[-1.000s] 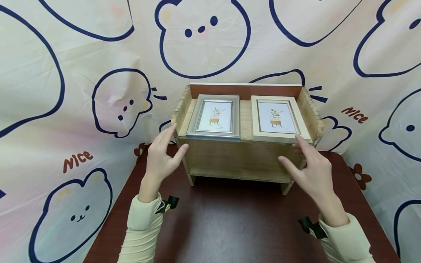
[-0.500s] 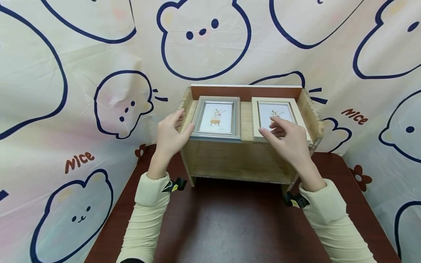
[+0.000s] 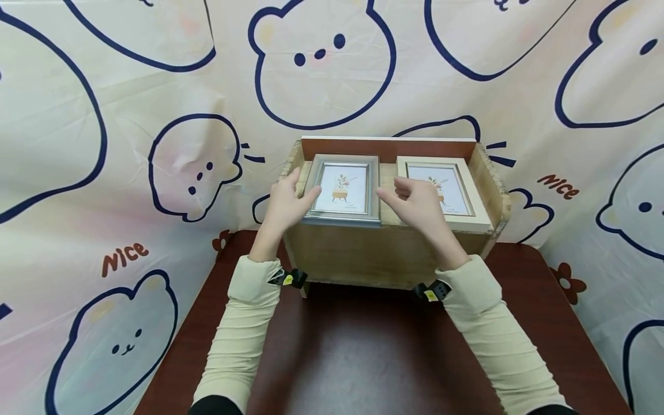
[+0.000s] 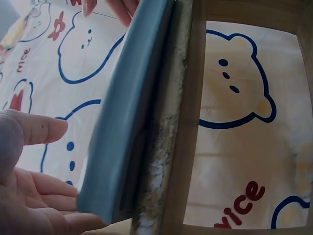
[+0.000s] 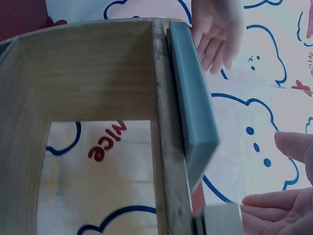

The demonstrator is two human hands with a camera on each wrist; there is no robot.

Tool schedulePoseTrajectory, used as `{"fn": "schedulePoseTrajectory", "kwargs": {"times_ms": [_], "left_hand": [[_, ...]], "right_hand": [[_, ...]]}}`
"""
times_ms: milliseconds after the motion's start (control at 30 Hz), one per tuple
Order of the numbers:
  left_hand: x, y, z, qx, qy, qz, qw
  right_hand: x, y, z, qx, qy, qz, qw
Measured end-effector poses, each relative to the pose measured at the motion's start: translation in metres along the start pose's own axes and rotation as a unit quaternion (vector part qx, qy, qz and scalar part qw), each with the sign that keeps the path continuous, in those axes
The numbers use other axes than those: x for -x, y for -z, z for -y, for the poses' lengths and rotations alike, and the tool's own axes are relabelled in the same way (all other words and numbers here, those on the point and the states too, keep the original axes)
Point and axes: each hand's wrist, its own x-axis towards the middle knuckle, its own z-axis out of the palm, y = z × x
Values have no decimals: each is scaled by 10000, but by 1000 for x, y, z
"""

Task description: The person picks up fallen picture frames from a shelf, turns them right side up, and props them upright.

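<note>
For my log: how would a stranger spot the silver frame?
On the brown table stands a wooden shelf. Atop it, between left hand and right hand, rests the silver frame, its grey border unlike the cream frame at its right.

Reaches forward and inward with left arm (image 3: 244,331) and right arm (image 3: 498,340), both in long sleeves, baring left wrist (image 3: 263,245) and right wrist (image 3: 450,249) just past the cuffs. Holds left hand (image 3: 287,199) raised in front, stretching left thumb (image 4: 44,129) away from nearly straight left fingers (image 4: 49,196), with palm turned inward. Mirrors that shape with right hand (image 3: 417,204), pointing right thumb (image 5: 292,144) inward and apart from loosely extended right fingers (image 5: 274,200), leaving a wide gap between both hands at nearly equal height.
</note>
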Motion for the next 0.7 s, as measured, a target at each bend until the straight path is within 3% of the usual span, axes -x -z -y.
{"fn": "schedulePoseTrajectory", "kwargs": {"times_ms": [233, 433, 567, 700], "left_hand": [[-11, -8, 7, 120, 422, 168, 9989], [-17, -16, 11, 54, 462, 46, 9989], [-20, -21, 14, 311, 294, -15, 9991], [-21, -24, 17, 436, 267, -25, 9987]], "right_hand": [[-20, -17, 9, 338, -238, 229, 9989], [-26, -34, 15, -696, -968, 251, 9925], [-30, -47, 15, -1337, -1064, 20, 9853], [-31, -55, 14, -1501, -1251, -103, 9807]]}}
